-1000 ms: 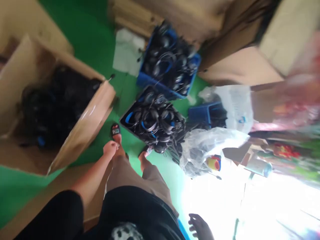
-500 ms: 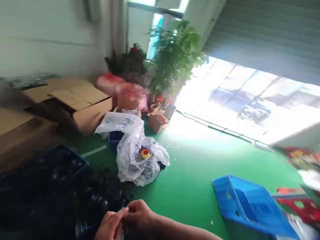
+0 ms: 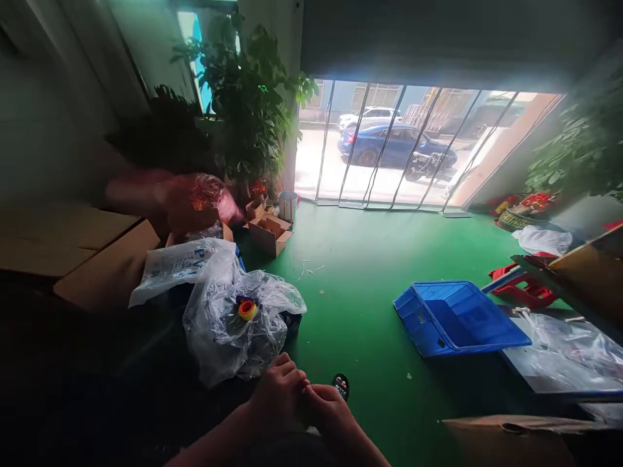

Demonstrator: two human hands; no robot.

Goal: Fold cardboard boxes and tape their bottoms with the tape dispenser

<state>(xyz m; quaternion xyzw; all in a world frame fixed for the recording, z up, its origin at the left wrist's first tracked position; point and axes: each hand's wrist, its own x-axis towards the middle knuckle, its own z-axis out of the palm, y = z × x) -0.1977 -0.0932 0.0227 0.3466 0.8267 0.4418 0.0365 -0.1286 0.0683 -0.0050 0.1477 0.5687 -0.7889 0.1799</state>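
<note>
My left hand (image 3: 282, 388) and my right hand (image 3: 327, 407) meet low in the middle of the view, fingertips touching. The left fingers are curled closed. On the right, thumb and fingers are pressed together in a pinch. Whatever lies between them, if anything, is too small and dark to make out. Just beyond the hands lies a crumpled clear plastic bag (image 3: 214, 337), with a yellow and red roll of tape (image 3: 248, 310) on top.
Right of the hands, a blue plastic crate (image 3: 455, 318) sits tilted on the green floor (image 3: 350, 272). Cardboard boxes (image 3: 268, 235) and a potted plant (image 3: 253, 97) stand back left. A red plastic stool (image 3: 523, 288) is behind the crate. A sandalled foot (image 3: 341, 385) shows below.
The view has swung right, bringing the doorway and crate nearer the middle. My hands stay together but sit further right in view, and the tape still lies on the bag.
</note>
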